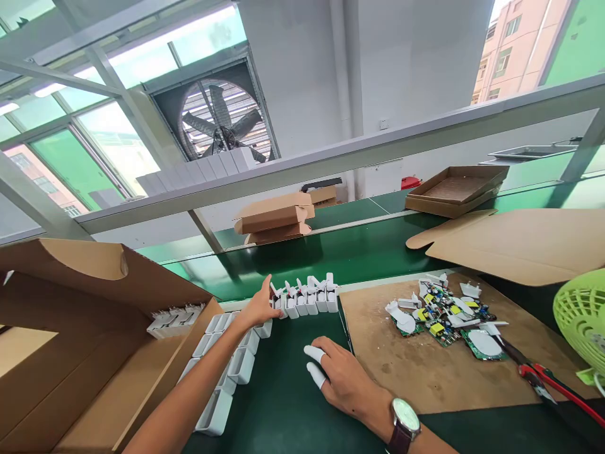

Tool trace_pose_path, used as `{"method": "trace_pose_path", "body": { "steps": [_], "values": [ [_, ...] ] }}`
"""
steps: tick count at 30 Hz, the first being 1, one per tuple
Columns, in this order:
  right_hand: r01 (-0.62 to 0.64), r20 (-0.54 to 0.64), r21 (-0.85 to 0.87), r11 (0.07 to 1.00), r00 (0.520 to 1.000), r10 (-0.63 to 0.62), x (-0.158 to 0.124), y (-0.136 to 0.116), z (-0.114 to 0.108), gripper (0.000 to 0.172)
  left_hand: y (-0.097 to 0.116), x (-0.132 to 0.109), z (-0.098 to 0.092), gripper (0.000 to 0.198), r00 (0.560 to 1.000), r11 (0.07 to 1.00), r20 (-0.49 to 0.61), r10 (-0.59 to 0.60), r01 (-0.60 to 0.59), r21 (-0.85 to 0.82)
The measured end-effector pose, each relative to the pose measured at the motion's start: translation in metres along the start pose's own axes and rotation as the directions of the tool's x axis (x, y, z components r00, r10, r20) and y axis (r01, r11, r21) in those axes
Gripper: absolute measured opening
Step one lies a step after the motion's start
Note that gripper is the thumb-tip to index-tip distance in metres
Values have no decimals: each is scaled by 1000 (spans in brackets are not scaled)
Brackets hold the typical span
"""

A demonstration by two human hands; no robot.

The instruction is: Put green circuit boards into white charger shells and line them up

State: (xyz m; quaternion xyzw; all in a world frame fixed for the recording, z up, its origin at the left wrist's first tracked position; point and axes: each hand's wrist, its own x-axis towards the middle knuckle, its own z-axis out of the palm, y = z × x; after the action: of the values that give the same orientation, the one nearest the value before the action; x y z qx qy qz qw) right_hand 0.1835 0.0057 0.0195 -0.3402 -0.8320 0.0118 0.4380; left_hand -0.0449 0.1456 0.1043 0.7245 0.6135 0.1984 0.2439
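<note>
My left hand reaches forward, its fingers stretched against the left end of a row of white charger housings standing on the green table. My right hand rests flat on the table, fingers curled loosely, with white finger cots on two fingertips and a wristwatch on the wrist. It holds nothing. Two lines of white open housings lie under my left forearm beside a large cardboard box.
A brown board at the right carries a pile of green circuit boards and white parts. Red-handled pliers and a green fan lie at far right. Cardboard sheets and trays sit beyond the conveyor belt.
</note>
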Motion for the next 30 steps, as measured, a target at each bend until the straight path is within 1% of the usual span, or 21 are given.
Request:
{"method": "trace_pose_path", "body": {
  "steps": [2, 4, 7, 9, 11, 12, 13, 14, 16, 19, 21, 23, 24, 26, 28, 30],
  "values": [
    [1, 10, -18, 1000, 1000, -1, -1, 0, 1, 28, -1, 2, 3, 121, 1000, 1000, 25, 6, -6, -14],
    [-4, 30, -30, 1000, 1000, 5, -3, 1, 2, 27, -3, 1, 2, 119, 999, 1000, 39, 16, -15, -22],
    [-21, 47, -30, 999, 999, 22, -5, 1, 4, 28, -8, -5, -12, 109, 999, 999, 20, 43, -43, -20],
    [-24, 48, -21, 999, 999, 25, -5, 2, 4, 29, -13, -13, -28, 95, 995, 995, -48, 89, -87, 41],
    [-18, 50, -7, 1000, 999, 19, -4, 3, 4, 30, -19, -24, -43, 75, 979, 977, -131, 158, -136, 163],
    [-13, 52, 1, 1000, 999, 13, -4, 3, 3, 30, -23, -30, -49, 65, 968, 960, -156, 198, -159, 232],
    [-8, 54, 9, 1000, 999, 7, -3, 3, 3, 30, -27, -36, -52, 56, 959, 939, -162, 233, -178, 296],
    [-2, 53, 15, 1000, 999, 2, -3, 3, 3, 30, -31, -42, -53, 48, 954, 916, -145, 261, -198, 348],
    [4, 52, 25, 1000, 999, -6, -2, 3, 2, 29, -40, -52, -47, 35, 949, 859, -70, 308, -245, 450],
    [-13, 47, 32, 999, 999, 12, -3, 5, 2, 28, -50, -59, -27, 18, 942, 791, 15, 335, -290, 538],
    [-50, 33, 36, 998, 998, 49, -2, 8, 1, 29, -51, -62, -14, 8, 937, 790, 18, 348, -304, 533],
    [-104, 23, 17, 994, 994, 103, 2, 16, -5, 31, -48, -66, -4, 11, 923, 794, 11, 384, -337, 507],
    [-135, 26, -5, 991, 991, 135, 5, 21, -10, 31, -44, -70, 1, 13, 907, 788, 6, 420, -368, 493],
    [-200, 42, -81, 976, 978, 204, 11, 36, -26, 32, -35, -80, 12, 14, 857, 764, -4, 515, -457, 455],
    [-269, 55, -177, 947, 958, 282, 14, 53, -48, 35, -23, -93, 26, 14, 793, 733, -17, 608, -553, 396],
    [-337, 56, -274, 901, 929, 365, 12, 69, -75, 38, -13, -106, 43, 13, 743, 709, -24, 668, -626, 325]
  ]
}}
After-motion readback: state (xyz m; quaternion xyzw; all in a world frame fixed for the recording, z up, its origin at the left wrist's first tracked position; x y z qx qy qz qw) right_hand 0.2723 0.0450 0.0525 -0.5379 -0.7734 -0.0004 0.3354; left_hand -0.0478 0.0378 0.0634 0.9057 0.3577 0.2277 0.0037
